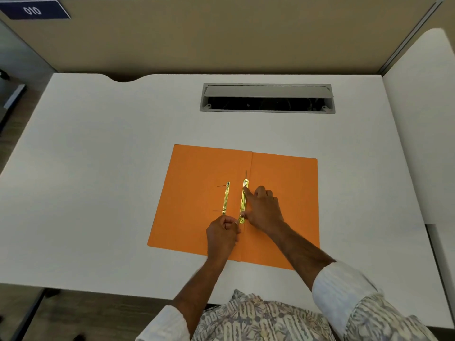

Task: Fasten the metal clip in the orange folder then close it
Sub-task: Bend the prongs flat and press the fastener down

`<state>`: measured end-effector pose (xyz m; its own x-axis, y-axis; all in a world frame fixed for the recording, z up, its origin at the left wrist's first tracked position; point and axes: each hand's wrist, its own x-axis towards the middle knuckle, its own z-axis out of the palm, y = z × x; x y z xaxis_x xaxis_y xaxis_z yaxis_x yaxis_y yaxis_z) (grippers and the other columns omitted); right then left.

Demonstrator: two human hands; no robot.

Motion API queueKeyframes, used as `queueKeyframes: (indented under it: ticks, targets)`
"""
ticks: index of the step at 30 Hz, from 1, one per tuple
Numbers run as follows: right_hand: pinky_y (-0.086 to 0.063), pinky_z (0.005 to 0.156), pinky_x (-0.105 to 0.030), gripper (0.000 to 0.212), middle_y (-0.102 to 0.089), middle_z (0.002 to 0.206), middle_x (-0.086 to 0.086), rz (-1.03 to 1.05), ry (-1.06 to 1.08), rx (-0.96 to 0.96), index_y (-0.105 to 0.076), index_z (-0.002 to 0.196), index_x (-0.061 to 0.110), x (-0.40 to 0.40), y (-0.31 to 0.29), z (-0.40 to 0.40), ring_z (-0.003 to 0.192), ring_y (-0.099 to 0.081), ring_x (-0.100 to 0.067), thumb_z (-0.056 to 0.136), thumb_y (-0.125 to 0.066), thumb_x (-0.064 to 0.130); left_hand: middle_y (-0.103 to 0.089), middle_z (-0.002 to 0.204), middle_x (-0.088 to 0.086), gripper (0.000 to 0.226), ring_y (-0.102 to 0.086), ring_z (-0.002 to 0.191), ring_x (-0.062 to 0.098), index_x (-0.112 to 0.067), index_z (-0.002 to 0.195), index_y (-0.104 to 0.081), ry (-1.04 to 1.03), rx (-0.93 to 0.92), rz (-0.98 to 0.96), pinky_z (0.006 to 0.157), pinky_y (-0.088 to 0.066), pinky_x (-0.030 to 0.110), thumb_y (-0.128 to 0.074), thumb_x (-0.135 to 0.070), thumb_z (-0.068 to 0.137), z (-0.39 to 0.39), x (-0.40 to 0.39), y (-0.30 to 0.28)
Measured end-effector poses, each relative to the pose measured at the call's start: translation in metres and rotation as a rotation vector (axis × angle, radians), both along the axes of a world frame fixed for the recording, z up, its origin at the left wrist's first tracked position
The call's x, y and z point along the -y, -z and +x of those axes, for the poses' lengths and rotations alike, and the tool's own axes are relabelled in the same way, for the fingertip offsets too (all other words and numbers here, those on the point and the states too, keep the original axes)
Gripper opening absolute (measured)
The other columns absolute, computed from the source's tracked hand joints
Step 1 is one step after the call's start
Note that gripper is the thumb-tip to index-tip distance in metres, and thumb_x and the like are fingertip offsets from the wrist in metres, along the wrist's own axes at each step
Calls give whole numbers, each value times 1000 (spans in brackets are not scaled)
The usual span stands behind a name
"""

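— So, nearest us, what are the hands doing?

— Both are over the open orange folder point(197, 193), which lies flat on the white surface point(98, 168). The left hand point(222, 233) is curled almost into a fist at about six o'clock from the metal clip point(243, 200), its fingers point(234, 223) pinched together at the clip's near end. Whether they grip a prong there, I cannot tell.

— And the right?

— The right hand point(264, 209) lies just at three o'clock of the clip, its index finger stretched out and pressing near the strip's far end, its thumb by the near end, the other fingers folded in. It holds nothing; it only presses.

— Where is the clip exactly?

— Along the fold in the middle of the folder, running from six to twelve. A second brass strip point(226, 198) lies loose on the left leaf, at nine o'clock of the first, close but apart.

— Further back?

— A cable hatch point(267, 97) stands open in the surface, at twelve o'clock.
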<state>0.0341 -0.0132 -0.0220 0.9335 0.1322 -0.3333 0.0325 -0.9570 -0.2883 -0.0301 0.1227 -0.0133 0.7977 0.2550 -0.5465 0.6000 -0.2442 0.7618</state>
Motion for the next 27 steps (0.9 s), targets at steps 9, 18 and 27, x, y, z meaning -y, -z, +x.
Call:
queueKeyframes:
  ticks: [9,18,27]
  targets:
    - [-44,92,-43,85,-43,125,-10,-9,5,-36,-28,149,28,-2,-5,0,113,-44,-30,79,-69,53,-74,73,5,7,-70,67,25,-12,83,-73,74,18,150,65,-60,40,-66,-14,86,-8,13,-2]
    - [-46,93,-43,84,-44,127,-12,-41,-13,-5,-27,149,25,-3,-7,-3,115,-45,-31,81,-67,53,-72,66,10,11,-69,65,33,-10,75,-69,46,-16,117,63,-60,45,-64,-12,84,-9,27,-4]
    - [-47,93,-43,85,-44,129,-12,-60,-23,-13,-26,150,24,-3,-7,-2,116,-44,-32,81,-66,54,-73,70,9,12,-70,67,29,-9,79,-70,64,6,127,67,-61,45,-64,-14,87,-11,31,-4]
